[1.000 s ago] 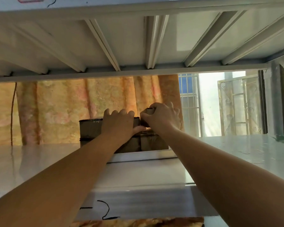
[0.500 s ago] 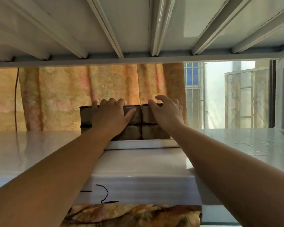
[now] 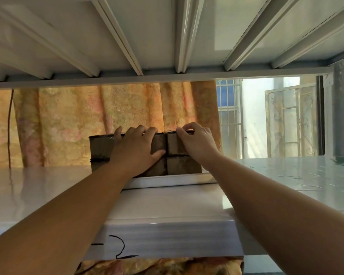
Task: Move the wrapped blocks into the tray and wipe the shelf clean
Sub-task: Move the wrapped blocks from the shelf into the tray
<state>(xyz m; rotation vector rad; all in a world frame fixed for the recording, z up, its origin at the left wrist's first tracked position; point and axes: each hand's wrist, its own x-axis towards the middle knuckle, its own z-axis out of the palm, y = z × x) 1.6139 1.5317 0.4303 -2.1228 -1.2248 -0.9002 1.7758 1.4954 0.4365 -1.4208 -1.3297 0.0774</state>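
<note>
The blocks (image 3: 145,153), dark brown and wrapped in glossy film, stand as a stack in the middle of the frame, two layers high and at least two wide, in or just behind a white tray (image 3: 167,180) whose near rim shows below them. The left hand (image 3: 136,150) lies flat against the front of the stack's middle, fingers hooked over the top edge of the upper row and thumb stretched right across the seam between the two layers; it is spread, not closed round any one block. The right hand (image 3: 197,142) rests on the upper right block, fingertips curled over its top front edge and palm against its face, gripping it lightly. Both forearms run in from the lower corners and cover much of the white shelf (image 3: 38,195) on which the tray sits.

To the right the shelf surface (image 3: 296,175) is glossy with scattered droplets or smears. A black cord (image 3: 120,248) hangs at the shelf's front edge, lower centre, above a floral cloth (image 3: 167,266) at the bottom. An orange curtain (image 3: 77,124) hangs behind the stack; a barred window (image 3: 229,120) and a metal gate (image 3: 290,124) show at the right. A ribbed upper shelf (image 3: 167,36) fills the top.

How many blocks the hands hide cannot be told, nor how deep the tray is.
</note>
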